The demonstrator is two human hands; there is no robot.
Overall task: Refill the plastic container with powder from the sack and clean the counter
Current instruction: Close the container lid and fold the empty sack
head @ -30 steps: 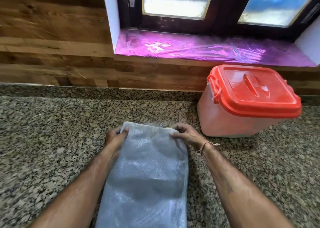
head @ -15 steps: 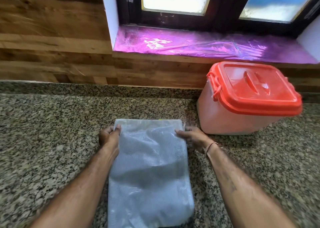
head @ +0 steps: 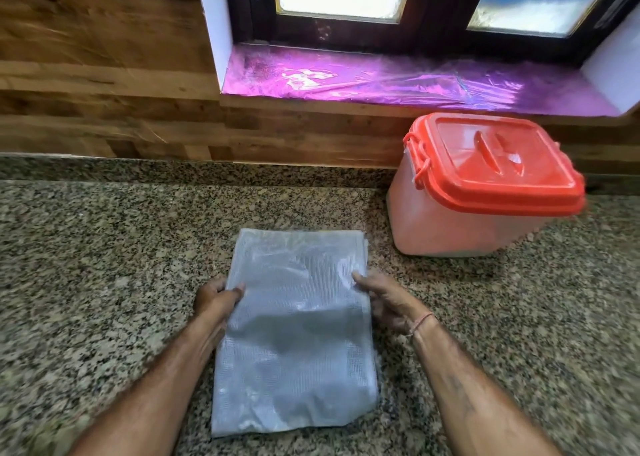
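A flat, folded white woven sack [head: 294, 331] lies on the speckled granite counter [head: 104, 265] in front of me. My left hand [head: 216, 300] grips its left edge, thumb on top. My right hand [head: 384, 300] rests at its right edge with the fingers touching the sack. To the back right stands the translucent plastic container [head: 446, 227] with its red lid [head: 498, 165] shut and clipped.
A wooden backsplash [head: 138, 120] runs along the back of the counter. Above it is a window sill covered in shiny purple film [head: 398, 81]. The container stands close to the wall under the sill.
Both hands have slid from the sack's far corners back toward me along its side edges. The sack now lies flatter and squarer on the counter.
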